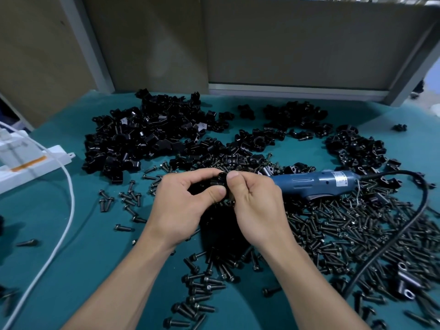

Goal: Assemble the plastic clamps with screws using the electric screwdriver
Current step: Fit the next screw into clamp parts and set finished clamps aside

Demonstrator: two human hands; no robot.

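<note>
Item: black clamp, 1 pc, held above table centre, betw. both hands.
- L hand: fingers curled round clamp, thumb on its front.
- R hand: thumb & fingers pinch clamp's right side.
- Screw in clamp: can't tell.
- Screwdriver: blue, lying flat just right of R hand, on screws; black cord trails toward near right.
- Loose clamps: piles at back.
- Table cover: teal.
- Power strip w/ white cable: far left.
</note>
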